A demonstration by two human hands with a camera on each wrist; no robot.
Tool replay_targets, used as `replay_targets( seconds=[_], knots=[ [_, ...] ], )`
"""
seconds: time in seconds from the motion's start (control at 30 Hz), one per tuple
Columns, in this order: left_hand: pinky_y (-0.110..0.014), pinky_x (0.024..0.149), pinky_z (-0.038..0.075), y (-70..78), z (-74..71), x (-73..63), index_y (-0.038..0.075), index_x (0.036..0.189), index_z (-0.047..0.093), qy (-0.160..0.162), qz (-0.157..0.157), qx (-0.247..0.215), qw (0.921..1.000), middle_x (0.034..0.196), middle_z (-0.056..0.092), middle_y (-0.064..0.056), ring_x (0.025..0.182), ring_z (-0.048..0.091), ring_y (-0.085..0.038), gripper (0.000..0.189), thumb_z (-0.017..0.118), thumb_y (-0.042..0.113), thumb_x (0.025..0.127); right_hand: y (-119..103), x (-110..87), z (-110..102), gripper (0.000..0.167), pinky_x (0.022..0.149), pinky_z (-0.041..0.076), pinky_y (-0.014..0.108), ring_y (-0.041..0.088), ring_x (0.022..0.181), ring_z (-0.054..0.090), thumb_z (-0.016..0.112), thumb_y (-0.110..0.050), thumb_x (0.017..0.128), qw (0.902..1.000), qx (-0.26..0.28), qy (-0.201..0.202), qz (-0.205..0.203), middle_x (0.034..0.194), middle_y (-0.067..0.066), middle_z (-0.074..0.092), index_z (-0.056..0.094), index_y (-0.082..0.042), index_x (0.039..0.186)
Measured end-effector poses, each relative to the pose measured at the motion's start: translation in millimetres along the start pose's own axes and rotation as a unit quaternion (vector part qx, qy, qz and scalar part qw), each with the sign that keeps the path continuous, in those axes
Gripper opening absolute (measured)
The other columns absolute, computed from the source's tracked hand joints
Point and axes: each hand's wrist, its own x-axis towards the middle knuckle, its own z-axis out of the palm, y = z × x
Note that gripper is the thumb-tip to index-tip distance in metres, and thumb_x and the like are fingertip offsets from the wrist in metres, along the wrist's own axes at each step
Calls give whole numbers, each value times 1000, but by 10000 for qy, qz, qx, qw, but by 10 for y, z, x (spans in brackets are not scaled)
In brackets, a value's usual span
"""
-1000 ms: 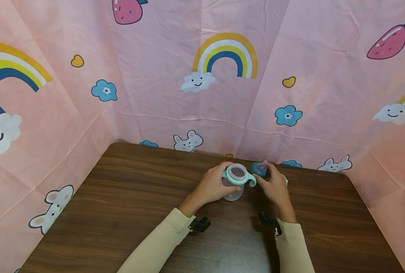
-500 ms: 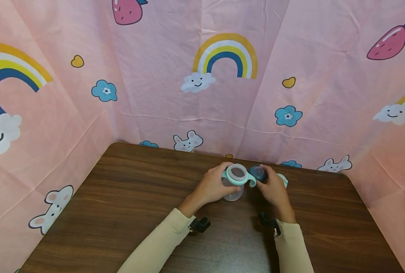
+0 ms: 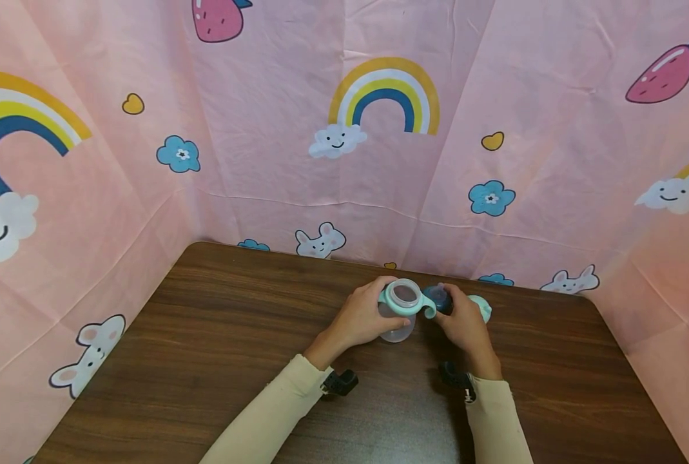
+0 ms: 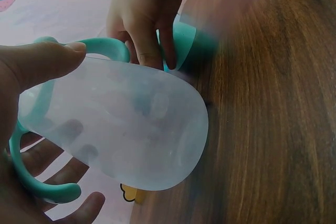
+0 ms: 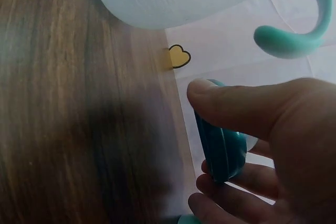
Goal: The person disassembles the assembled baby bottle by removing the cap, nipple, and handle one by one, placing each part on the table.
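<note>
My left hand (image 3: 363,311) grips a translucent baby bottle (image 4: 126,124) by its upper part. The bottle has a mint two-handled ring (image 4: 107,47) and an uncovered mouth facing up in the head view. Its base is at or close to the table; contact cannot be told. Just to the right, my right hand (image 3: 465,322) pinches a dark teal bottle collar with a clear nipple (image 3: 439,298), thumb on one side and fingers on the other. In the right wrist view the collar (image 5: 223,145) is edge-on, apart from the bottle.
A mint cap (image 3: 481,308) stands on the table behind my right hand, partly hidden by it. The brown wooden table (image 3: 251,335) meets a pink patterned cloth (image 3: 263,161) at its back and sides.
My right hand has shifted slightly left and toward me with the collar and nipple, uncovering more of the mint cap. The left hand and the bottle have stayed in place.
</note>
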Motion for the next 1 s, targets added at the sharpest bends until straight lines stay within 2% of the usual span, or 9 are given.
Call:
replay_targets(
  seconds=[0.2,0.43,0.77,1.0],
  knots=[
    [-53,106,56,0,0,1,10,153,58,14,31,22,10000,142,68,-12,129,67,-29,78,97,28,88,4,6,43,60,110,48,68,55,128,64,83,-4,96,9998,-54,-46,-207,140,35,65,56,9,148],
    [-53,106,56,9,-4,5,9,153,57,-8,13,55,10000,143,68,-13,129,67,-30,78,97,29,88,3,8,66,63,112,46,69,55,131,62,85,-10,97,9997,-60,-216,-99,142,34,65,56,8,150],
    [-55,106,56,22,-14,-2,7,152,57,29,26,-31,10000,142,68,-14,129,67,-32,78,97,29,88,-49,-18,66,64,107,49,70,55,125,65,89,-11,94,9997,-80,-125,-186,136,34,68,59,10,145],
    [-55,106,56,11,-8,1,8,152,57,10,12,-8,10000,142,68,-14,129,67,-32,78,97,29,88,-65,-16,78,66,108,48,70,56,126,64,89,-14,94,9997,-106,-195,-122,137,34,67,58,10,146]
  ],
)
